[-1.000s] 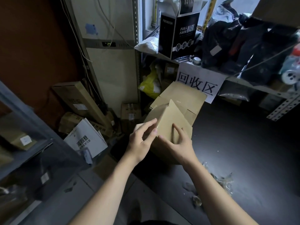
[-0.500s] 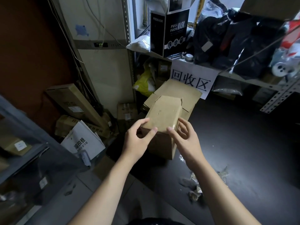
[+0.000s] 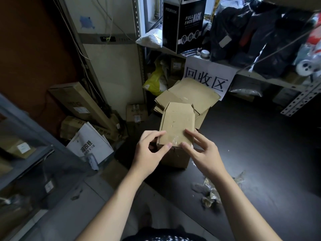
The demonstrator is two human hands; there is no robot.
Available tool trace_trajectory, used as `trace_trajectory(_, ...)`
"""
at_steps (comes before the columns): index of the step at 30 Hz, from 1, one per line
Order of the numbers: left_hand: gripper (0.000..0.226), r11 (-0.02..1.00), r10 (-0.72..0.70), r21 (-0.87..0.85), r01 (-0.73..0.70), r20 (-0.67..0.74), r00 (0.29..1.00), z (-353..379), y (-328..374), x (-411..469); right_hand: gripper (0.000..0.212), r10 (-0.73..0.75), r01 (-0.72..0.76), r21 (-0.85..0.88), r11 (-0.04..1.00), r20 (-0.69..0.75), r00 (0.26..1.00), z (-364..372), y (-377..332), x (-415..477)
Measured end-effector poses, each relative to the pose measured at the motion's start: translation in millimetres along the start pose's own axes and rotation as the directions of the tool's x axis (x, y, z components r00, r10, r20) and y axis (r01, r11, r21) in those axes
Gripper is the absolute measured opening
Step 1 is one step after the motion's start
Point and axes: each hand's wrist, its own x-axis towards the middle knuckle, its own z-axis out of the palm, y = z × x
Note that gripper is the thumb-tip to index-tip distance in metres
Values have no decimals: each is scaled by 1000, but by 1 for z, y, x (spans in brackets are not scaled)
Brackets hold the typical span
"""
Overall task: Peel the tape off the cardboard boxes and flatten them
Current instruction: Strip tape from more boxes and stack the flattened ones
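With flattened boxes (image 3: 194, 94) far and tape scraps (image 3: 211, 195) near right, this box (image 3: 175, 120) was still taped: left hand (image 3: 147, 153) pinched its corner, right hand (image 3: 205, 153) kept no grip, fingers wide on the tape (image 3: 178, 144).

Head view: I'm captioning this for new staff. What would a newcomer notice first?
The left hand and right hand meet on a small cardboard box at centre, thumbs by the clear tape on its near edge. Behind it a white sign with big black characters hangs above a stack of flattened cardboard.
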Motion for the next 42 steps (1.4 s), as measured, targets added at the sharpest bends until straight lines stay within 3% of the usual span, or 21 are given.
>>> trace_trajectory(5, 49, 999, -44, 14, 43, 9, 999, 5, 3, -2, 28, -8, 8, -25, 1000, -14, 1000, -2, 2, -6)
trace_trajectory(10, 35, 999, 8, 44, -8, -14, 1000, 10, 4, -7, 18, -6, 4, -20, 1000, -76, 997, -5, 6, -10)
trace_trajectory(15, 36, 1000, -28, 3, 28, 2, 1000, 6, 2, -6, 40, 12, -2, 80, 997, -130, 991, -8, 6, -14)
trace_trajectory(22, 28, 999, -35, -18, 35, 7, 999, 5, 2, -4, 38, -84, 65, -72, 995, -294, 952, -8, 8, -16)
trace_trajectory(33, 18, 1000, -17, 0, 17, -8, 1000, 2, 5, -8, 26, -94, 81, -51, 995, -324, 941, -8, 6, -20)
trace_trajectory(42, 20, 989, -133, -76, 130, -37, 990, 2, 13, -6, 8, 0, -5, -15, 1000, -284, 959, -7, 6, -21)
